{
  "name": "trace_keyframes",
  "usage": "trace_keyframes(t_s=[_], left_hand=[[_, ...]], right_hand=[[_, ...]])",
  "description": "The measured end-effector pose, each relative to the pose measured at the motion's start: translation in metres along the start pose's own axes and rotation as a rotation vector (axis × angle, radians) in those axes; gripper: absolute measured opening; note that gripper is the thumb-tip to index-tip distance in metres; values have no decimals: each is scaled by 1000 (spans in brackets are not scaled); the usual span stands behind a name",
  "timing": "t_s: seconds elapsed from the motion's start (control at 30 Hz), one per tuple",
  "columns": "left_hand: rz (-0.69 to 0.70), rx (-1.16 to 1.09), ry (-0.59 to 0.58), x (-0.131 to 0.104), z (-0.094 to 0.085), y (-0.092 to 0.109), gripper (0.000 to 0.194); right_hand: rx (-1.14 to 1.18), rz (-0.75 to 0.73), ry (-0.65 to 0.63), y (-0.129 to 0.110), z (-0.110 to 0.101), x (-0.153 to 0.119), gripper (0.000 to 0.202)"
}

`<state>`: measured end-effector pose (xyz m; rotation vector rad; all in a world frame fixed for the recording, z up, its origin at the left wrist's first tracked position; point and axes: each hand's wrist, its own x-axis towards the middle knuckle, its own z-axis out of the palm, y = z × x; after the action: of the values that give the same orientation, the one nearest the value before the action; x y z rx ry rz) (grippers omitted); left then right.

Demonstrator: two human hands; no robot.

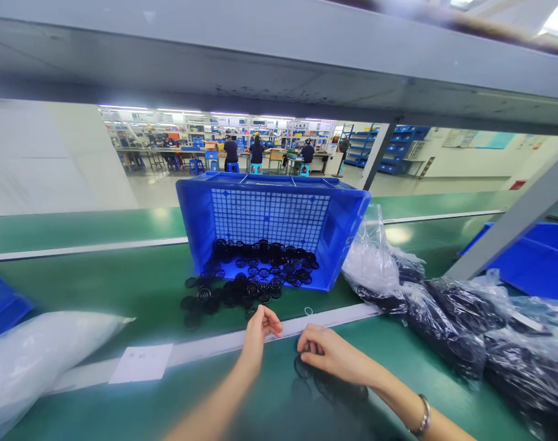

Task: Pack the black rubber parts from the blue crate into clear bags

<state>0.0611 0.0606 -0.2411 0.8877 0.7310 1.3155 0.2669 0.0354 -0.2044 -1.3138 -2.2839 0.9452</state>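
My left hand [262,327] is in front of the pile of black round plastic pieces [242,288], loosely cupped, with nothing visible in it. To its right, my right hand [327,352] has its fingers curled down at a black ring-shaped piece [301,367], which shows under the fingertips. More dark pieces [324,387] lie partly hidden below that hand. A blue plastic crate [347,245] is tipped on its side with its opening towards me, and the black pieces spill from it onto the green table [145,294].
Clear bags of black parts [457,324] lie along the right. A white bag [53,355] and a paper slip [141,363] are on the left. A thin pale ring [309,311] rests near the white strip. A grey shelf beam [260,67] crosses overhead. People sit working far behind.
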Motion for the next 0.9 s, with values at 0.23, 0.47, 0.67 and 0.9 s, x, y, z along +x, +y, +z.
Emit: trace_keyframes(t_s=[0.23, 0.47, 0.67, 0.9], left_hand=[[-9, -6, 12, 3, -1, -4, 52], [-34, -33, 14, 7, -2, -7, 55], [-28, -17, 8, 6, -2, -7, 55], [-15, -2, -2, 5, -1, -5, 54]], right_hand=[[-244, -72, 229, -3, -3, 48, 10], [-334, -98, 419, 9, -8, 123, 27], [-195, -102, 399, 6, 2, 118, 11], [187, -15, 219, 4, -22, 68, 23]])
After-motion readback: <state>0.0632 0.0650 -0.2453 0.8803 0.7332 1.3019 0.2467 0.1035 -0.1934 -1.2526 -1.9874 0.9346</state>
